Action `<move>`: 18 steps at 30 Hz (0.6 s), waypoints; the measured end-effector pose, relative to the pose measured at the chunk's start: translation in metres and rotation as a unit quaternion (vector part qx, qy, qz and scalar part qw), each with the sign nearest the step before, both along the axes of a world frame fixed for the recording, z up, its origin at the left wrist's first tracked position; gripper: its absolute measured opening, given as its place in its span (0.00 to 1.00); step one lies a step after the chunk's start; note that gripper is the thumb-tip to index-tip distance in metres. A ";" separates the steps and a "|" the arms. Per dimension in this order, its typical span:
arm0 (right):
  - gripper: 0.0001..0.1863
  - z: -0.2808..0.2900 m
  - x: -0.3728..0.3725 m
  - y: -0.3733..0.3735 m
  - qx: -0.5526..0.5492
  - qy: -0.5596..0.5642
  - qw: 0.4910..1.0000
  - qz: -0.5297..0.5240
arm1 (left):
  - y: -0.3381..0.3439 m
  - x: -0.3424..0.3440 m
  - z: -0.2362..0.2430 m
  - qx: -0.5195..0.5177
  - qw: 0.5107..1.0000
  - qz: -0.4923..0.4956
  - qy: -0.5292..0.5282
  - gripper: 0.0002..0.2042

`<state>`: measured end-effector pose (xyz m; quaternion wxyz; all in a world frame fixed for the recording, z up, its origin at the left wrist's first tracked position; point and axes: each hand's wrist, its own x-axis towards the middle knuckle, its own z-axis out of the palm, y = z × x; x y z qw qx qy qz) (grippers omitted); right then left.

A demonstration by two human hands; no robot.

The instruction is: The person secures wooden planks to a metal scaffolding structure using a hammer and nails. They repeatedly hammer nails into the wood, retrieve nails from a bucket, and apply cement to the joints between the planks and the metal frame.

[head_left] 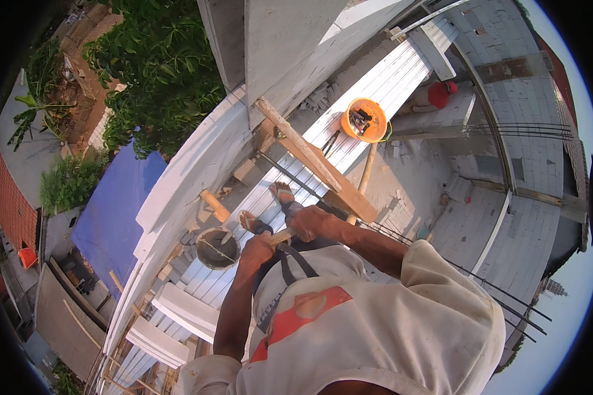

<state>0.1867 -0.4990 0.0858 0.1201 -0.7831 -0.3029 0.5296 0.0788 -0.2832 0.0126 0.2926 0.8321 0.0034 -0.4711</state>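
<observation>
Ribbed decking [394, 74] lies beneath a pale wooden stick [282, 236].

The held piece [282, 236] looks wooden, the shirt [402, 316] matt cloth, the orange bucket [375, 134] plastic.

"What do the hands have?"
"The left hand [258, 249] and right hand [308, 223] are curled around a short, pale, wooden-looking piece [283, 236] that shows between them."
"Anything beside the left hand?"
"A round grey bucket [216, 266] of grey, mortar-like mix, just off its outer side."
"And past the right hand?"
"A long brown wooden board [354, 203] near it; farther ahead, a round orange bucket [373, 136] holding small dark items."
</observation>
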 end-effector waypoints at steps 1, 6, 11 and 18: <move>0.21 -0.001 -0.006 -0.005 0.000 -0.032 0.999 -0.015 | 0.003 -0.004 -0.004 -0.011 1.000 -0.022 0.018 0.17; 0.31 -0.018 -0.030 -0.056 0.081 -0.274 0.942 -0.174 | 0.029 -0.030 -0.026 -0.009 0.995 -0.003 0.095 0.25; 0.24 -0.075 -0.016 -0.154 0.068 -0.177 0.831 -0.523 | 0.064 -0.060 -0.053 0.010 0.981 -0.011 0.192 0.28; 0.22 -0.283 0.095 -0.236 -0.007 -0.094 0.793 -0.601 | 0.058 -0.066 -0.069 0.064 0.960 0.004 0.272 0.29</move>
